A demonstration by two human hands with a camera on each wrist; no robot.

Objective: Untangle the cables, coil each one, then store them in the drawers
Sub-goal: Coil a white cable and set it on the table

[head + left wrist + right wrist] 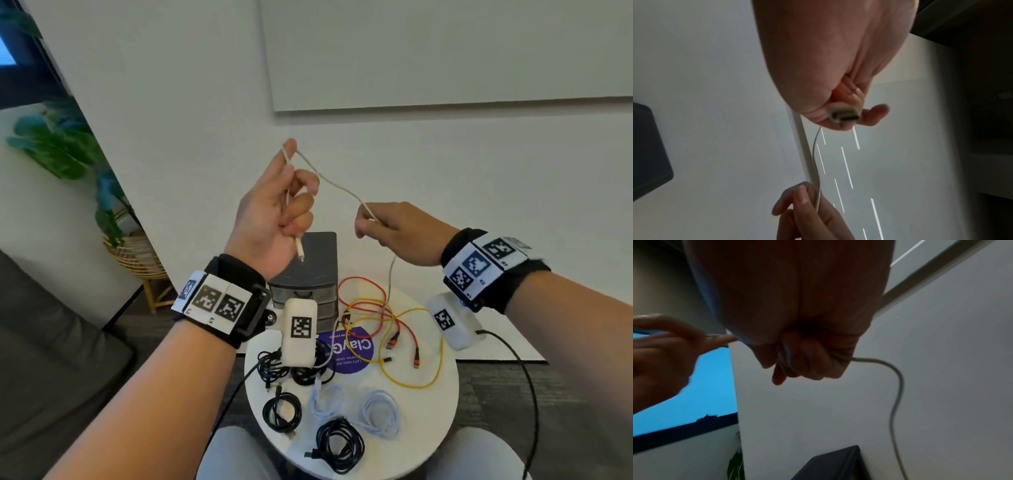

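Note:
My left hand [287, 202] is raised above the table and grips one end of a white cable [337, 186], whose plug [300, 248] hangs below the curled fingers. The same plug [845, 115] faces the left wrist camera. The cable runs over my left index finger and down to my right hand [387, 228], which pinches it. From there it drops towards the tangle of red cable [370, 308] and yellow cable [411, 356] on the round white table [442, 404]. The grey drawer unit [308, 274] stands at the table's back. In the right wrist view the cable [898, 386] leaves my fist.
Several coiled cables lie on the table's near half: black ones [282, 411] [339, 443] and pale blue ones [382, 413]. A loose black bundle [274, 366] and a purple sticker [356, 349] sit mid-table. A plant in a wicker stand [133, 253] is at left, a dark sofa [51, 342] beside it.

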